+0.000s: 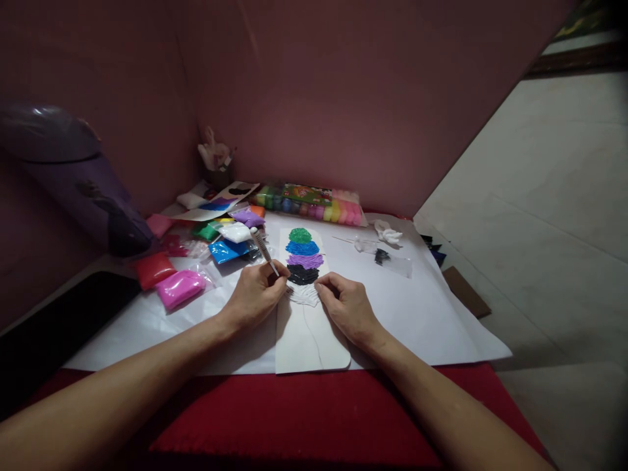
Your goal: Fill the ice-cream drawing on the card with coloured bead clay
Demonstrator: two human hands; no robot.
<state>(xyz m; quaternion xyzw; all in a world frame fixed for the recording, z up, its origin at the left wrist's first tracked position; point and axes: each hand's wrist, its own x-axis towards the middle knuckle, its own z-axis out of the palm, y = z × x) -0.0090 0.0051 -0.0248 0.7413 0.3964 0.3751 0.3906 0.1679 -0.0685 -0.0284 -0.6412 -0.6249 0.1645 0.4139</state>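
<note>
From where I stand, the pale card (pixel 294 340) lies on the white sheet (pixel 432 320) spread over the surface, between the person's hands; green, blue, purple and black bands run down it, with a white band (pixel 304 295) lowest; the left hand (pixel 256 293) has its fingers clamped on a slim tool (pixel 261 243), knob end up, beside that band's left edge; the right hand (pixel 350 302) has thumb and forefinger close together at its right edge, though I cannot tell whether they pinch any of it; the step in hand looks like shaping the white band, and I'd judge the next move calls for a light, steady touch there; at left lie clear packets of coloured, soft-looking stuff, among them a red packet (pixel 153 271), a pink packet (pixel 181 289) and a blue packet (pixel 226 250); behind, a long clear pack (pixel 309 203) holds many colours; at right, a small clear packet (pixel 398 263) holds a black remnant (pixel 381 256).
</note>
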